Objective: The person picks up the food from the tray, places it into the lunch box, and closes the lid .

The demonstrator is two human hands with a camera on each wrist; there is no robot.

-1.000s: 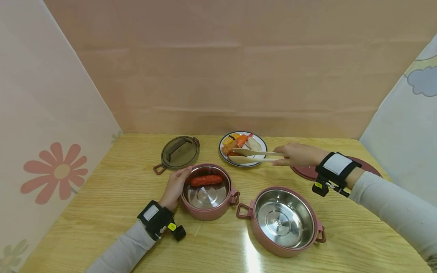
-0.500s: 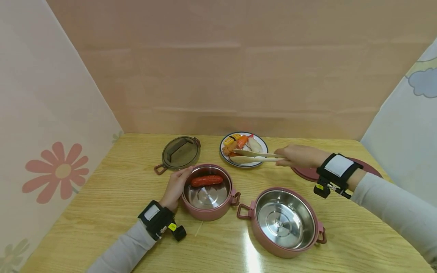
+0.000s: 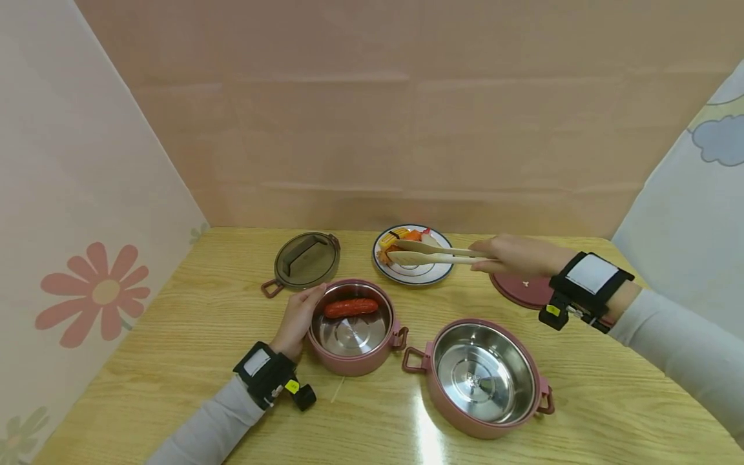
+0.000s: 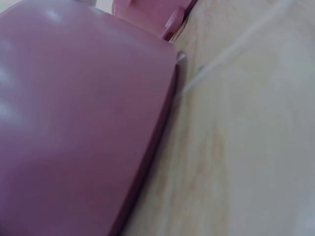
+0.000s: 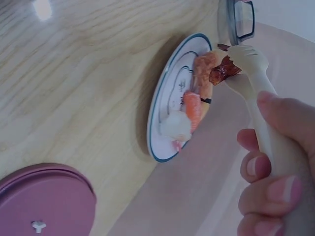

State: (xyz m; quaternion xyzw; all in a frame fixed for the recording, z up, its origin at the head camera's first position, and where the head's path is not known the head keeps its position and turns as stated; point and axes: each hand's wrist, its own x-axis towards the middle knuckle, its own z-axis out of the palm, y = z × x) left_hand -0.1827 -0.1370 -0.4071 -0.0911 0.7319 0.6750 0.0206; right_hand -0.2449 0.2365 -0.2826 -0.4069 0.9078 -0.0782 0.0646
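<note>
My left hand (image 3: 299, 321) grips the left side of a small pink pot (image 3: 352, 367), whose left handle is hidden. A red sausage (image 3: 351, 308) lies inside it. My right hand (image 3: 514, 254) holds a pair of pale tongs (image 3: 424, 258) above the plate (image 3: 418, 279). Between the tong tips, the right wrist view shows a glossy reddish-brown food piece (image 5: 225, 70), lifted off the plate. Still on the plate are an orange-and-white piece (image 5: 192, 109), a white piece (image 5: 175, 125), a brown crumbly piece (image 5: 204, 71) and a yellow piece with a dark band (image 3: 395, 236).
A larger pink pot (image 3: 465, 416) with a steel inside stands at front right, its left handle close to the small pot's right handle. Behind the small pot lies a dark oval lid (image 3: 310, 268). A maroon round lid (image 3: 523, 290) lies partly under my right forearm.
The tongs have risen from the plate with the reddish-brown piece between their tips. My right hand has shifted slightly up and to the right. My left hand and both pots stay put.
</note>
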